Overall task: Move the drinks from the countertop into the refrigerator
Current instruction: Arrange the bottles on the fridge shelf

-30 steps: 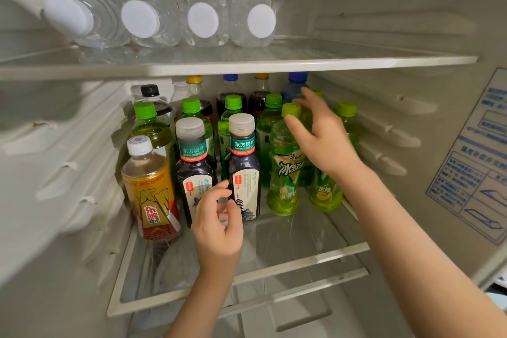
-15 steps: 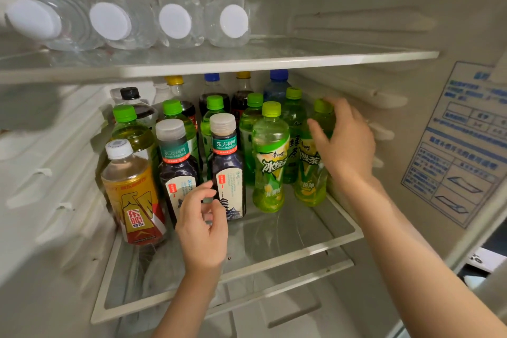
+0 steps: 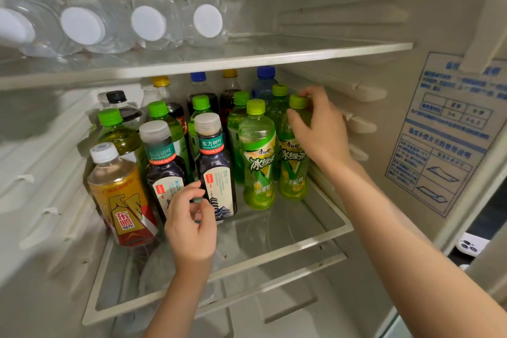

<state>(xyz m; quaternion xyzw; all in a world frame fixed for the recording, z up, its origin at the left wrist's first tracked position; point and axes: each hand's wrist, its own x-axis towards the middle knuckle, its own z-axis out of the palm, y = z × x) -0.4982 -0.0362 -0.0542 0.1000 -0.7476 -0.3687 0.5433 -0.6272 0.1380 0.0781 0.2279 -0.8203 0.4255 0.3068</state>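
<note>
Tip risk: the tall green iced-tea bottle with the lime cap (image 3: 293, 162) is held high, up at the neck. Any sideways push from there and I'd expect it to rock on its base!
Domino risk: its twin, the green bottle with a yellow-green label (image 3: 258, 167), stands touching it. A nudge left could carry on into the dark tea bottle with a grey cap (image 3: 216, 173) and along the front row.
Wall side: the ribbed white side rails (image 3: 362, 123) sit just beside the right hand's knuckles. That leaves little room, so a scraped hand or a jolted bottle looks possible.
Front edge: the clear glass shelf (image 3: 288, 228) has bare space ahead of the row. A toppled bottle could roll forward and out.
Right grip: the right hand (image 3: 321, 129) is wrapped round the lime-capped bottle, thumb on its shoulder and fingers curled about the cap and neck. It's snug, not wide.
Left grip: the left hand (image 3: 192, 222) has its fingers loosely curled right in front of the dark bottle's lower label. It holds nothing, and I can't tell whether a fingertip touches.
Where the drinks are: they stand upright and packed together on the middle glass shelf, with an amber bottle with a white cap (image 3: 120, 195) at front left. Clear water bottles (image 3: 148, 25) lie on the shelf above.
</note>
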